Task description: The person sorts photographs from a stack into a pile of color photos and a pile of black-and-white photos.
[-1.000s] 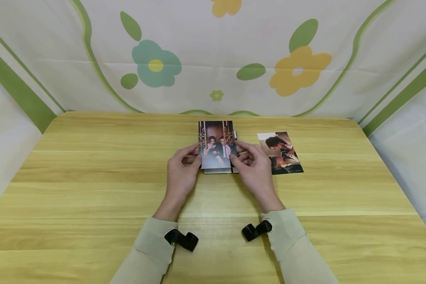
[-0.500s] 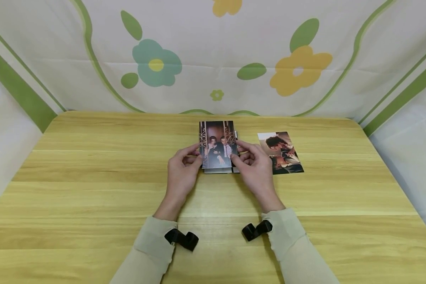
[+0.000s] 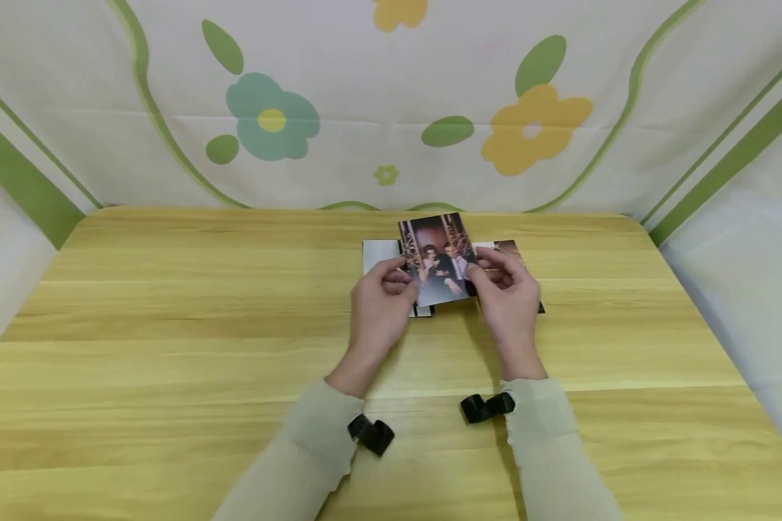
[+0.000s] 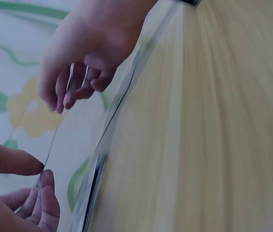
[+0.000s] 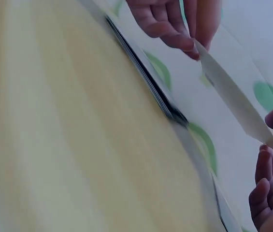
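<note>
Both hands hold one photo print of two people by a scrolled gate, tilted in the air. My left hand pinches its left edge and my right hand the right edge, thumbs in front. In the right wrist view the held photo shows its pale back, clear of the table. Under it lies a flat, pale item with a black strip, partly hidden; its dark layered edge shows from the side. A second photo print lies to the right, mostly covered by the right hand.
The light wooden table reaches back to a white cloth with flower prints, which hangs behind it and along the sides. A black wrist mount sits on the left sleeve, another on the right.
Both hands have carried the held photo to the right, from over the pale item toward the second photo, and tilted it. More of the pale item now shows on the left; the head view has shifted slightly.
</note>
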The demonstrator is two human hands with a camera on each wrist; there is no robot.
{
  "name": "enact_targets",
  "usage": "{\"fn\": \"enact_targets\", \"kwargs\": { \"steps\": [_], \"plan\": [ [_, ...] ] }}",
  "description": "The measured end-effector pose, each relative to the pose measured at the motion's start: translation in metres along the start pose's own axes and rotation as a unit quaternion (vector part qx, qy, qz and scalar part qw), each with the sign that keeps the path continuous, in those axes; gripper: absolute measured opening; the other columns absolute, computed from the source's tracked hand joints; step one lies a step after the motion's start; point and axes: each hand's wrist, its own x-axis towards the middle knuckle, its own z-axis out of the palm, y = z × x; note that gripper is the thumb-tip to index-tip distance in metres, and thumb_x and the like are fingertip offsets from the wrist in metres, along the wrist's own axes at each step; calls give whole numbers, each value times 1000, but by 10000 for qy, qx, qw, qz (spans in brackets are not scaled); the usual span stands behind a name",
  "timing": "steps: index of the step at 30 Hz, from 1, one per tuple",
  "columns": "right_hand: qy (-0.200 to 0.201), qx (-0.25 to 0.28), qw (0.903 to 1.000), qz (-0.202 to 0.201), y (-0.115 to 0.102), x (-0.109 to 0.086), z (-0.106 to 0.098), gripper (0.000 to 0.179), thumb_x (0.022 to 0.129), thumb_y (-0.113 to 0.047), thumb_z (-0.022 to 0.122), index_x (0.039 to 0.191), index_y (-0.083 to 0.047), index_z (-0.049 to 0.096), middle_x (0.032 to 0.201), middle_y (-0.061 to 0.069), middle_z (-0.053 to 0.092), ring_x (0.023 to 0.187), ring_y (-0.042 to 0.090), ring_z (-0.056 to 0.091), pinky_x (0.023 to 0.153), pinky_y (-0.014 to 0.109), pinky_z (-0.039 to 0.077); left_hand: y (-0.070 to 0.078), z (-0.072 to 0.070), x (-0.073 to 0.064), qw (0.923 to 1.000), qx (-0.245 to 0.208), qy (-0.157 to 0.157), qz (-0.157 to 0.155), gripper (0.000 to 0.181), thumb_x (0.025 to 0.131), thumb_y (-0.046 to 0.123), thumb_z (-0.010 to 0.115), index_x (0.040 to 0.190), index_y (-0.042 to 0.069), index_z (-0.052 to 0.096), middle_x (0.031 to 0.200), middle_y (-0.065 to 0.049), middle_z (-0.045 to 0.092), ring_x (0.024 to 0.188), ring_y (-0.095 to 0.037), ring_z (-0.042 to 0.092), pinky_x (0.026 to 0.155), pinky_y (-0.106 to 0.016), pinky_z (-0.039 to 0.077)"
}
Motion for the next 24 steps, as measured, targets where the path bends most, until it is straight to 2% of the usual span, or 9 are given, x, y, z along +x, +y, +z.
{"fn": "enact_targets", "kwargs": {
  "steps": [6,10,13,16,18,21,24],
  "plan": [
    [708,-296,9963,378,4,15,-32,32,92,-13,80,124,-8,80,93,-15,70,87,7,63,66,15,51,16,45,-4,9985,-46,-486,-238,50,94,-3,74,143,3,66,109,-9,74,93,-16,71,78,-24,63],
    [1170,-370,9907,585,9,23,-52,32,91,-11,78,122,-6,81,90,-16,68,86,6,59,66,16,48,26,70,-7,9968,-180,-707,-340,50,95,-4,73,144,1,65,104,-6,72,87,-10,65,77,-22,61],
    [1437,-298,9862,770,13,27,-62,30,90,-7,76,120,-6,82,87,-16,69,84,6,59,64,15,48,30,84,-9,9962,-105,-786,-352,51,95,-5,72,145,3,65,98,-1,69,83,-6,61,77,-20,59],
    [1608,-212,9828,884,16,29,-68,29,90,-4,75,118,-6,82,85,-16,70,82,5,60,63,13,49,30,94,-9,9967,107,-752,-295,51,94,-6,73,144,4,67,94,1,68,80,-4,60,75,-18,57],
    [1631,-211,9822,910,16,30,-69,29,89,-3,76,117,-5,82,84,-16,70,81,5,61,64,13,50,28,97,-8,9970,271,-697,-199,51,93,-6,72,143,4,68,95,-2,72,79,-5,61,72,-18,56],
    [1565,-472,9814,1004,16,28,-69,28,90,-4,77,118,-6,82,85,-18,69,83,4,62,68,13,52,24,97,-5,9971,409,-642,-72,51,91,-10,69,140,1,69,105,-8,77,80,-9,63,68,-19,54],
    [1470,-760,9784,1237,16,27,-69,29,91,-7,78,119,-7,82,85,-19,68,85,3,63,72,13,53,19,96,-2,9954,633,-721,-83,52,88,-13,66,139,-2,69,107,-11,78,81,-10,63,67,-20,53]
  ]
}}
